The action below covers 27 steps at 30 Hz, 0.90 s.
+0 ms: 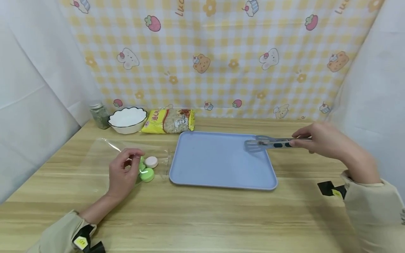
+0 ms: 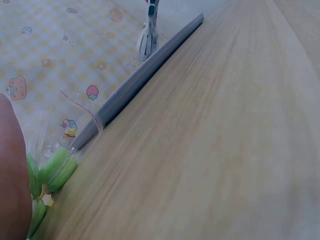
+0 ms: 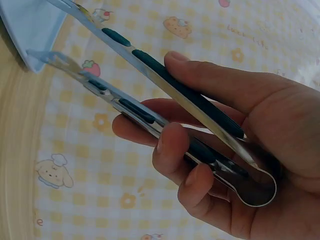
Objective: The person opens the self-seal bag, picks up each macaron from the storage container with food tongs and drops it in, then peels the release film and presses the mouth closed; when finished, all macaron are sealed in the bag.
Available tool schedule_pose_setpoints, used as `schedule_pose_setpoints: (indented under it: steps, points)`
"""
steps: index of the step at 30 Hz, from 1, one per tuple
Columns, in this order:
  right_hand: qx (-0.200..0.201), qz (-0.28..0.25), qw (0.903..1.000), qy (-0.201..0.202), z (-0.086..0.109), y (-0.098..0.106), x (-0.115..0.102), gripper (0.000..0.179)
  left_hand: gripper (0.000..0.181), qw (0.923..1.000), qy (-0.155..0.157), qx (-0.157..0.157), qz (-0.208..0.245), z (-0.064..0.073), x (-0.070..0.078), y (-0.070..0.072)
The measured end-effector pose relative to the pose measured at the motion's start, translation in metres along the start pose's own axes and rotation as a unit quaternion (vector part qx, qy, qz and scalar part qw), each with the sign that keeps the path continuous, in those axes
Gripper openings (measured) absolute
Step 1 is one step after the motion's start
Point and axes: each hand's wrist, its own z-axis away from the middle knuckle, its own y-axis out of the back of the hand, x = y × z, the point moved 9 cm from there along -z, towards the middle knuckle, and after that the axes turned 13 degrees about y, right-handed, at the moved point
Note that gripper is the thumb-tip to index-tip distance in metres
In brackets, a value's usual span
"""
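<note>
My right hand (image 1: 329, 142) holds a pair of tongs (image 1: 278, 143) by the handles, with the fingers curled round the dark green grips (image 3: 160, 70). The tongs' slotted, pale ends are spread apart over the right edge of a blue tray (image 1: 221, 161). On the left, my left hand (image 1: 123, 172) pinches the film of a clear plastic bag (image 1: 95, 165) between curled fingers and thumb. Beside those fingers, a round green macaron-like piece (image 1: 147, 175) and a white one (image 1: 151, 162) lie in the bag, with more green pieces partly hidden by the hand.
Along the back stand a lidded glass jar (image 1: 100, 115), a white scalloped bowl (image 1: 128, 120) with a dark rim, and a yellow food packet (image 1: 169, 121). A checked curtain (image 1: 221, 70) hangs behind the wooden table (image 1: 202, 218).
</note>
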Motion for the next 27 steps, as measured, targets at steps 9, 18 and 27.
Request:
schedule_pose_setpoints:
  steps: [9, 18, 27]
  points:
    - [-0.008, -0.014, 0.9998, -0.014, 0.004, 0.001, 0.012, 0.04, 0.019, 1.0, 0.003, -0.002, 0.004, 0.001, 0.0, -0.001]
    - [0.004, 0.034, 0.9983, -0.048, 0.018, 0.016, 0.035, 0.045, 0.019, 1.0, 0.004, -0.002, 0.0, 0.0, 0.002, -0.001]
    - [-0.045, -0.02, 0.9949, -0.088, 0.022, 0.001, 0.055, 0.051, 0.02, 0.9999, 0.008, -0.001, 0.006, 0.001, -0.011, -0.001]
